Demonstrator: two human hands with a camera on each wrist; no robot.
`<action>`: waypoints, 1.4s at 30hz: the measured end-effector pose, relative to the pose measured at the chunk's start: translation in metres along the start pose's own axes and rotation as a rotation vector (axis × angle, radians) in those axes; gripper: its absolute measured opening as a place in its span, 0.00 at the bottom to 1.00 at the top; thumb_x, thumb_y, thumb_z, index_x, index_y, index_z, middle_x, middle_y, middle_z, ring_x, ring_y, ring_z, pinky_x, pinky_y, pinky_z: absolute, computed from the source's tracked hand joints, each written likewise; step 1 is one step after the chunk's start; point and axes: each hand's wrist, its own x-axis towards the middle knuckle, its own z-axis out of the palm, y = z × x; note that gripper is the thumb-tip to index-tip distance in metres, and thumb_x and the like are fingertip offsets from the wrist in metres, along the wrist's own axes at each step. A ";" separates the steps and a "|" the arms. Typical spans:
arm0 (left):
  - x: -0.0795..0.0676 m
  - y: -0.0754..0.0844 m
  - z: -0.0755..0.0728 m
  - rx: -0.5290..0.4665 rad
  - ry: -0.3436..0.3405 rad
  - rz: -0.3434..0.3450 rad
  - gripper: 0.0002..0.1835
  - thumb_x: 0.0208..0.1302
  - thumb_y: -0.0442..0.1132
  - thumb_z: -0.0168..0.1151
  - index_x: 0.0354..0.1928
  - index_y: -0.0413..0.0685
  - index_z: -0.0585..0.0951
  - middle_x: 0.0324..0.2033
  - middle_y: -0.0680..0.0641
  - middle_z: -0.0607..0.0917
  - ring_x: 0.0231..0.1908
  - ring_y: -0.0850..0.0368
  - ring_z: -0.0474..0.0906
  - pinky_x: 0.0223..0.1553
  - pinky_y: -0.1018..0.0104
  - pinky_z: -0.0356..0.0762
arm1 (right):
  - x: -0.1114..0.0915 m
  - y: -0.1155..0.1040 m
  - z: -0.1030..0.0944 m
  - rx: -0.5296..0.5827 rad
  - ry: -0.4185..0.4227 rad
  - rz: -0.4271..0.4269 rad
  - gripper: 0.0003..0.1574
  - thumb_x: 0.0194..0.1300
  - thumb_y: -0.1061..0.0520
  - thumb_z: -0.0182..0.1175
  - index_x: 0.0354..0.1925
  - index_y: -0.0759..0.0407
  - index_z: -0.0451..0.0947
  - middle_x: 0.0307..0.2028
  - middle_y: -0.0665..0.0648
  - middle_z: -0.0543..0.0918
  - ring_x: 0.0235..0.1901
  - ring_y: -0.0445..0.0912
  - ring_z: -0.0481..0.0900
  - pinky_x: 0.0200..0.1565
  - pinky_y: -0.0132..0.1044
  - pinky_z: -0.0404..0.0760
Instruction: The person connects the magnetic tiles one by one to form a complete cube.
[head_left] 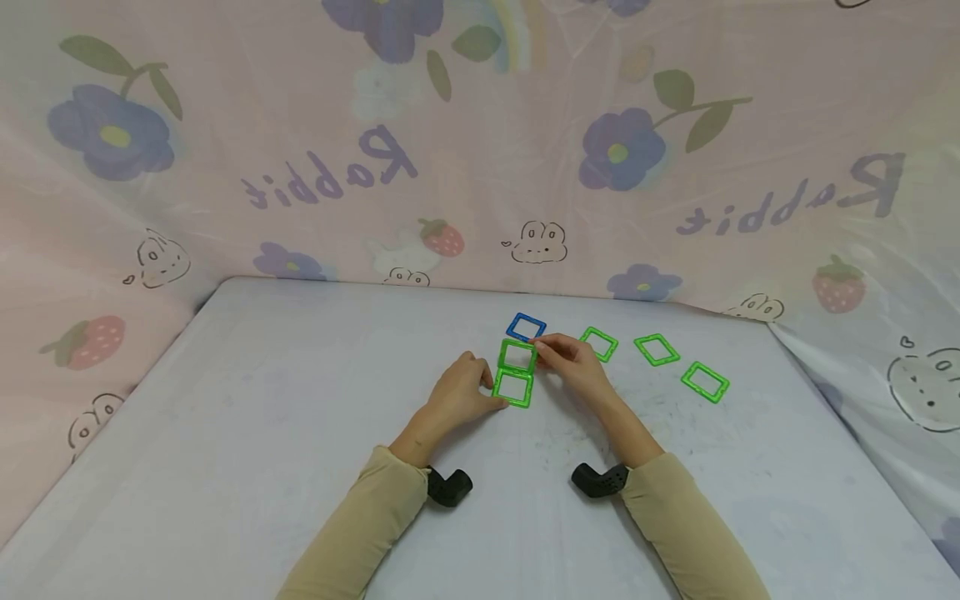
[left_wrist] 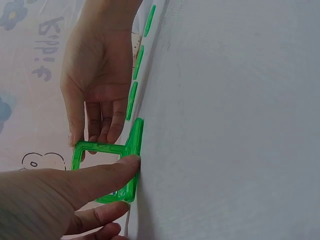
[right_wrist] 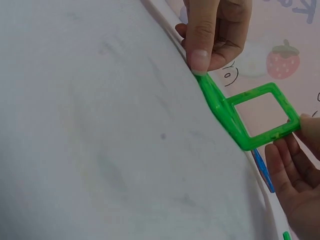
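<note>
Two green square magnetic tiles meet along one edge. One, the flat tile (head_left: 531, 390), lies on the table; the other, the raised tile (right_wrist: 286, 102), stands up from its far edge. My left hand (head_left: 459, 390) grips the flat tile at its left side, thumb at the near corner and fingers along the edge. With thumb and fingertips, my right hand (head_left: 573, 364) pinches the raised tile at its upper right corner. Just behind the pair lies a blue square tile (head_left: 532, 317), close to the right fingertips.
Three more green tiles lie flat to the right: one partly behind the right hand (head_left: 612, 351), then a middle tile (head_left: 667, 362) and a far right tile (head_left: 712, 372). A printed curtain (head_left: 480, 192) hangs along the back and sides of the white table (head_left: 300, 417).
</note>
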 end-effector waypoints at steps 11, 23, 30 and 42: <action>0.003 0.000 0.001 0.004 -0.020 -0.016 0.18 0.50 0.46 0.75 0.30 0.41 0.79 0.31 0.49 0.73 0.30 0.58 0.67 0.32 0.68 0.67 | 0.004 -0.001 0.004 0.001 0.008 -0.009 0.22 0.70 0.53 0.56 0.53 0.70 0.77 0.50 0.70 0.79 0.37 0.38 0.81 0.45 0.32 0.81; 0.008 -0.004 0.004 -0.098 0.043 -0.044 0.35 0.44 0.44 0.79 0.48 0.39 0.67 0.41 0.42 0.71 0.39 0.50 0.69 0.41 0.60 0.71 | 0.008 0.000 0.006 0.022 -0.010 0.016 0.22 0.71 0.55 0.55 0.54 0.71 0.76 0.51 0.72 0.79 0.41 0.45 0.82 0.49 0.42 0.81; 0.011 -0.005 0.006 -0.123 0.053 0.030 0.60 0.43 0.39 0.80 0.75 0.50 0.51 0.56 0.35 0.69 0.53 0.45 0.70 0.58 0.51 0.70 | 0.007 0.001 0.006 -0.003 -0.004 -0.009 0.23 0.70 0.52 0.56 0.53 0.70 0.77 0.49 0.70 0.80 0.41 0.44 0.82 0.48 0.39 0.82; 0.011 -0.008 0.005 -0.159 -0.003 0.116 0.53 0.49 0.36 0.76 0.75 0.54 0.54 0.53 0.37 0.70 0.50 0.48 0.70 0.57 0.51 0.70 | 0.005 -0.001 0.006 0.003 -0.013 -0.002 0.24 0.71 0.51 0.56 0.54 0.69 0.76 0.50 0.69 0.80 0.44 0.51 0.82 0.49 0.41 0.81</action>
